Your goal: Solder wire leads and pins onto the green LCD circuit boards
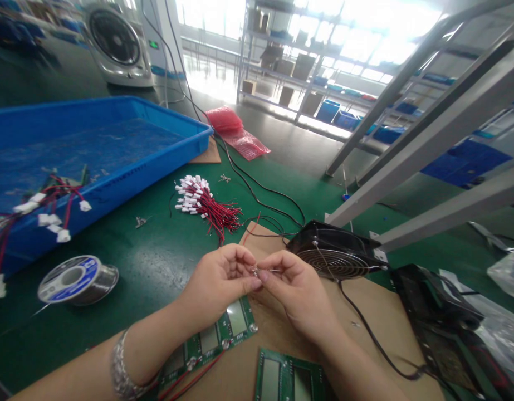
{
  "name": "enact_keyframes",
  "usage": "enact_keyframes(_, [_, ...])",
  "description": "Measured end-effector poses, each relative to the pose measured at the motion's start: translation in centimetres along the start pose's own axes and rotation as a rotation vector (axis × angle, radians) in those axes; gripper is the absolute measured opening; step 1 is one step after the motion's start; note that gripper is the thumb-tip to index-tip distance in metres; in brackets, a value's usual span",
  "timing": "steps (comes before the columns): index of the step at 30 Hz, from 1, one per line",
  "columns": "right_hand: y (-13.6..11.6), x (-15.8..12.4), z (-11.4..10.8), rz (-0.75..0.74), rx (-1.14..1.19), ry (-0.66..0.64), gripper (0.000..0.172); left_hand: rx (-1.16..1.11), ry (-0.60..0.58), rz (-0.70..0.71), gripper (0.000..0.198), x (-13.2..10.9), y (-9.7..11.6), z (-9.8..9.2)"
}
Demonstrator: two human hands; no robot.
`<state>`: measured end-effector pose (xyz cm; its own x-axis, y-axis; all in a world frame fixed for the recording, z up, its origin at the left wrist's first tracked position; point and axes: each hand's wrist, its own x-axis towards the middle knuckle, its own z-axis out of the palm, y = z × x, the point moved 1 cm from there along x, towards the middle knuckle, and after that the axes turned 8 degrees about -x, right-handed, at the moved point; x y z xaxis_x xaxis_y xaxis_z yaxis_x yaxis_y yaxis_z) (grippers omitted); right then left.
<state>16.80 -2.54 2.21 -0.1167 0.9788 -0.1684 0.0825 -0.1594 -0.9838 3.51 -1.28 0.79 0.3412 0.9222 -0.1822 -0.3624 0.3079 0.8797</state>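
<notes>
My left hand (223,281) and my right hand (296,287) meet at the centre, fingertips pinched around small metal pieces (255,271) with thin leads. The pieces are too small to make out fully. Below my left hand and forearm lies a green circuit board (242,335) with pale display windows and red wires. A second green board (260,365) rests near the bottom edge, partly under my right forearm. Beyond my hands a bundle of red wires with white connectors (194,195) lies on the green mat.
A blue tray (156,167) holding wired boards stands at the left, near a solder spool (75,278). A black fan (336,250) sits right of my hands, beside metal bars (440,145). Dark equipment (444,323) is at the far right; cardboard (382,317) covers the front.
</notes>
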Motion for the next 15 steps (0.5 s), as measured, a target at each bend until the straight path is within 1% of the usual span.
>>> enact_keyframes(4, [0.0,0.0,-0.1,-0.033,-0.068,0.009,0.01,0.076,0.019,0.033,0.021,-0.2,0.2,0.2])
enact_keyframes(7, [-0.1,-0.1,-0.4,-0.063,-0.142,0.069,0.007,0.16,0.021,0.076,0.018,-0.4,0.3,0.2])
enact_keyframes(9, [-0.2,-0.2,-0.6,-0.076,-0.192,0.104,0.011,0.212,0.023,0.092,0.018,-0.3,0.5,0.0])
enact_keyframes(11, [-0.5,-0.4,-0.8,-0.097,-0.259,0.118,0.009,0.304,0.031,0.115,0.019,0.0,0.9,-0.5])
enact_keyframes(12, [-0.6,-0.4,-0.9,-0.111,-0.302,0.121,0.008,0.417,0.034,0.126,0.018,0.2,1.2,-0.9])
enact_keyframes(15, [-1.1,-0.5,-1.3,-0.137,-0.397,0.103,0.008,0.926,0.038,0.107,0.014,1.0,2.3,-2.5])
